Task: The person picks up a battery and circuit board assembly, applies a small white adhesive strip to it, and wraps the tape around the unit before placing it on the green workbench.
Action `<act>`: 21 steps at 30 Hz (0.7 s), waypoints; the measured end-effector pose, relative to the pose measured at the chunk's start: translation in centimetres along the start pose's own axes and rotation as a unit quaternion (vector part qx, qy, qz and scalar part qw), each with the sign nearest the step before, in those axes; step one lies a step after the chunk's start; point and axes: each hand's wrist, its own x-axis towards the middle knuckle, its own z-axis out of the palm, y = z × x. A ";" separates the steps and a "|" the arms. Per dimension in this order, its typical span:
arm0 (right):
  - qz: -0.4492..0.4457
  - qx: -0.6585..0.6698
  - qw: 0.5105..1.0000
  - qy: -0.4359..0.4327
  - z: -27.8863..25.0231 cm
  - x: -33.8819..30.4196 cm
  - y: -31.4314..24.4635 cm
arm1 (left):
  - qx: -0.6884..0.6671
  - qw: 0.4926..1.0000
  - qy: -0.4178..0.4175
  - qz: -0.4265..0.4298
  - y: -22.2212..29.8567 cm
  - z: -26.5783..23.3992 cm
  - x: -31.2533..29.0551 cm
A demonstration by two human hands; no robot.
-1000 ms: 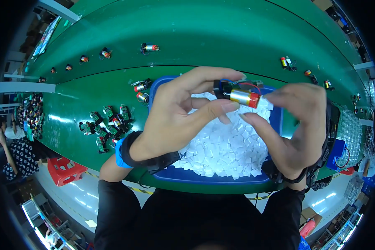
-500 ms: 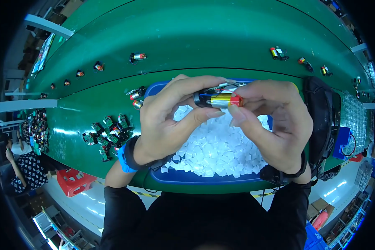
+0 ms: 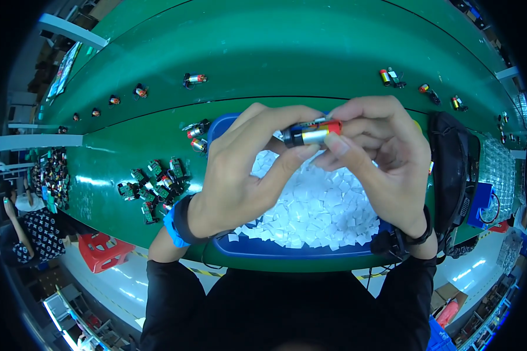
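Note:
Between my two hands is a small cylindrical battery point(image 3: 315, 136) with a yellow and silver wrap, a red end, a black cap and a thin strip with wires along its upper side. My left hand point(image 3: 240, 161) pinches the black end between thumb and fingers. The thumb and fingers of my right hand point(image 3: 386, 155) close on the red end. Both hands are above a blue tray point(image 3: 287, 251) heaped with small white square pieces point(image 3: 310, 205). Two similar battery assemblies point(image 3: 198, 144) lie on the green table just left of my left hand.
A pile of green circuit boards point(image 3: 155, 187) lies on the left of the table point(image 3: 263, 64). Battery assemblies point(image 3: 196, 79) sit spaced along the far strip. A black bag point(image 3: 449, 169) and a blue box point(image 3: 480, 203) stand at right. Another person point(image 3: 38, 234) is at far left.
The battery has turned about its length, with more silver showing and less yellow. My right fingers have shifted, and both hands have moved slightly.

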 end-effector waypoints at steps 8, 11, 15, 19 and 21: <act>0.049 -0.061 0.997 -0.014 -0.3 0.0 -1.0 | 0.008 0.973 -0.093 -0.212 -4.7 -4.6 4.9; 0.015 -0.143 0.989 -0.021 -0.4 -0.1 -1.1 | 0.148 0.964 -0.094 -0.200 -12.0 -9.2 7.3; -0.006 -0.202 0.979 -0.035 -0.6 -0.2 -1.2 | 0.364 0.913 -0.110 -0.150 -16.0 -15.2 5.5; -0.011 -0.224 0.974 -0.029 -0.9 -0.3 -1.3 | 0.408 0.891 -0.187 0.072 -10.4 -16.0 1.7; -0.017 -0.229 0.973 -0.033 -0.9 -0.4 -1.1 | 0.466 0.831 -0.303 0.028 -8.3 -15.4 -0.6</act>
